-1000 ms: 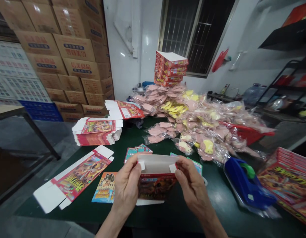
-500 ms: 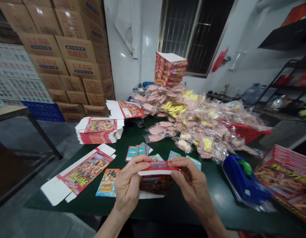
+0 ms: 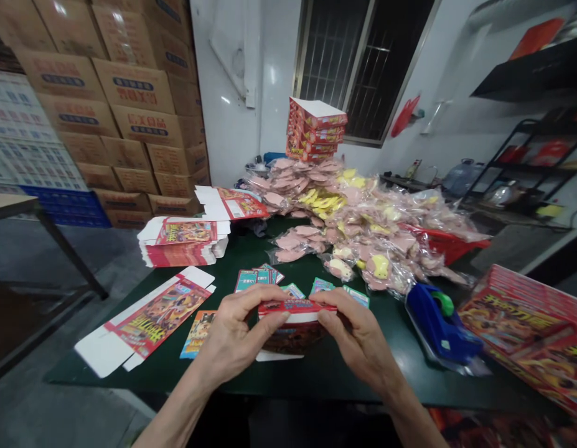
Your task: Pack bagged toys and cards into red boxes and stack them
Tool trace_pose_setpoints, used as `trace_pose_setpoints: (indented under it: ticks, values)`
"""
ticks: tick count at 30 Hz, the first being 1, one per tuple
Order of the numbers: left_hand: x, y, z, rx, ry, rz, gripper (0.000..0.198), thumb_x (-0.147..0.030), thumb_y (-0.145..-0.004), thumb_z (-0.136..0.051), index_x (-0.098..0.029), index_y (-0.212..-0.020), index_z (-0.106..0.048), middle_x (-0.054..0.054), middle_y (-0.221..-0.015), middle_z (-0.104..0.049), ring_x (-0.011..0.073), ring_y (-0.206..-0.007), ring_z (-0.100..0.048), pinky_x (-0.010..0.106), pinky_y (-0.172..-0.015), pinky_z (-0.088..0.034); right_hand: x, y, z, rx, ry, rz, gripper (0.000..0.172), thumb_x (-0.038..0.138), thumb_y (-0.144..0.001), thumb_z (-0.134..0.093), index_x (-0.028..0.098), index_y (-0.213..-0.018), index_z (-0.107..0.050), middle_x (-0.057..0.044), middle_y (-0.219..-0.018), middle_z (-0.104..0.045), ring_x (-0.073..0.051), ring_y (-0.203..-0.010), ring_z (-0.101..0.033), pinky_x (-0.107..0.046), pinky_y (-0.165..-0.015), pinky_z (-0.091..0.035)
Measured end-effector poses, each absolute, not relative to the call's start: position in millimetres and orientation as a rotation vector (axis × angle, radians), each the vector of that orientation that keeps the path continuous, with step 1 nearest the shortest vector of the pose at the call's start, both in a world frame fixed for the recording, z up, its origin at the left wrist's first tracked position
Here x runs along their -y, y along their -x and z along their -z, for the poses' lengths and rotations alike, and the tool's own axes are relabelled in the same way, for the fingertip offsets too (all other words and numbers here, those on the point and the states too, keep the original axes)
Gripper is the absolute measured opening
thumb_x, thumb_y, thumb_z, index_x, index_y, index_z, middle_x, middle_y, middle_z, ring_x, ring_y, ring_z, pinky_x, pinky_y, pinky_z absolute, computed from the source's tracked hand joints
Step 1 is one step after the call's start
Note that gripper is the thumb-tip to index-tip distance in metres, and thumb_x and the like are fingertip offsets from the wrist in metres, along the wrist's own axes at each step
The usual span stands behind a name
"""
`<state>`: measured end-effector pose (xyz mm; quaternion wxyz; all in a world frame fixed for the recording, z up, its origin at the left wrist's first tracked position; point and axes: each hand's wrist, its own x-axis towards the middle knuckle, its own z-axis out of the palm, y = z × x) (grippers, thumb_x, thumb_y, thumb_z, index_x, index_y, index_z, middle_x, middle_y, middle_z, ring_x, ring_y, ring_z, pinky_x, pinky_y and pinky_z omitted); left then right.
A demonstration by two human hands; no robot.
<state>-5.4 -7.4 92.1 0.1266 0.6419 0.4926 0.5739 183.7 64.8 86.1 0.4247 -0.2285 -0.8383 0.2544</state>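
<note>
A small red printed carton (image 3: 295, 320) stands on the green table (image 3: 325, 373) right in front of me. My left hand (image 3: 234, 339) grips its left end, thumb pressed along the front under the lid. My right hand (image 3: 358, 339) grips the right end, fingers curled over the top flap, which lies folded down flat. Small teal cards (image 3: 258, 278) and an orange card (image 3: 198, 333) lie on the table just behind and left of the carton.
A flat unfolded carton (image 3: 145, 320) lies at left, a stack of flat cartons (image 3: 180, 242) behind it. A heap of bagged pink and yellow snacks (image 3: 363, 224) fills the back right. A blue tape dispenser (image 3: 437, 326) and red display boxes (image 3: 526, 323) sit at right. Brown shipping boxes (image 3: 124, 93) line the left wall.
The carton's white top flap stood open a second ago; both hands have folded it down and closed it, and now press it flat.
</note>
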Motion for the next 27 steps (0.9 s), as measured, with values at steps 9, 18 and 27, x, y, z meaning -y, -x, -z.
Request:
trace_pose_setpoints:
  ticks: [9, 18, 27]
  values:
    - [7, 10, -97, -1.326, -2.145, -1.631, 0.016, -0.014, -0.081, -0.06, -0.021, -0.089, -0.072, 0.006, -0.087, -0.071, 0.0171, -0.077, -0.068, 0.025, -0.065, -0.056, -62, -183, -87, 2.063, 0.549, -0.672, 0.019, 0.023, -0.088, -0.053, 0.021, -0.102, -0.065, -0.003, -0.088, -0.064, -0.014, -0.081, -0.059, -0.026, -0.07, -0.048]
    - [4, 6, -73, -1.396, -2.412, -1.684, 0.032, -0.006, -0.08, -0.056, -0.019, -0.108, -0.063, 0.011, -0.109, -0.066, 0.0193, -0.099, -0.064, 0.03, -0.086, -0.053, -71, -180, -68, 1.988, 0.564, -0.589, 0.025, 0.022, -0.089, -0.051, 0.024, -0.113, -0.056, -0.004, -0.1, -0.061, -0.016, -0.091, -0.058, -0.029, -0.079, -0.048]
    - [-3, 10, -56, -1.492, -2.415, -1.753, 0.032, -0.003, -0.083, -0.051, -0.02, -0.108, -0.061, 0.011, -0.117, -0.055, 0.0196, -0.106, -0.057, 0.032, -0.085, -0.051, -69, -156, -35, 1.801, 0.441, -0.351, 0.034, 0.008, -0.086, -0.046, 0.023, -0.117, -0.05, -0.008, -0.11, -0.056, -0.019, -0.105, -0.054, -0.036, -0.09, -0.046]
